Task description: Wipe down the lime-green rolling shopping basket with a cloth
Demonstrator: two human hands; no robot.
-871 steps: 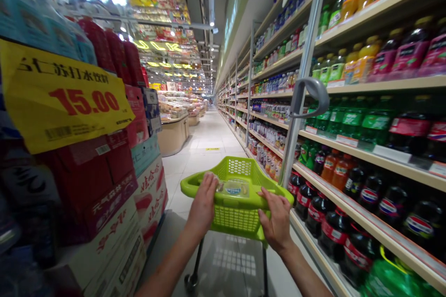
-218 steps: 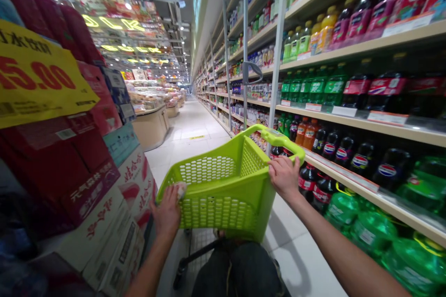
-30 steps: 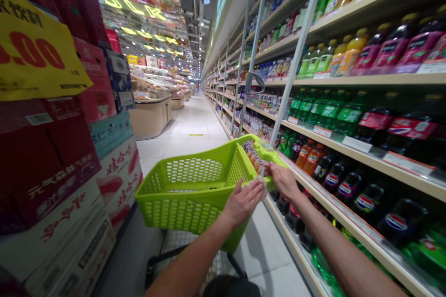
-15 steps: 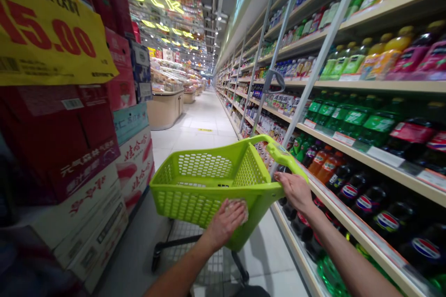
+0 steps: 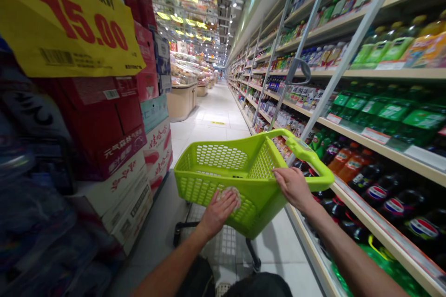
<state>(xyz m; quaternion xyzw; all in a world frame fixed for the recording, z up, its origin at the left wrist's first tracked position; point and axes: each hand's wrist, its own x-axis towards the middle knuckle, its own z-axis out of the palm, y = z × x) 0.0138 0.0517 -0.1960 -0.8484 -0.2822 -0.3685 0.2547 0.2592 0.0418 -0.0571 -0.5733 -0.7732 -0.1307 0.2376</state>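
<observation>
A lime green shopping cart basket [image 5: 223,167] stands tilted in a supermarket aisle, its handle [image 5: 306,158] pointing right. My left hand [image 5: 218,211] presses a small pale cloth or wipe [image 5: 232,193] flat against the basket's near outer wall. My right hand [image 5: 294,186] grips the basket's rim at the near right corner, just below the handle. The cart's dark frame and wheels [image 5: 181,232] show beneath the basket.
Stacked red and white drink cartons [image 5: 114,148] with a yellow 15.00 price sign [image 5: 66,28] line the left. Shelves of soda bottles [image 5: 376,116] run along the right. A tiled aisle [image 5: 216,120] stretches ahead past a beige counter [image 5: 181,100].
My left hand with the cloth has slid from the basket's right corner leftward along the near wall. The right hand keeps its hold on the rim. The view has shifted a little.
</observation>
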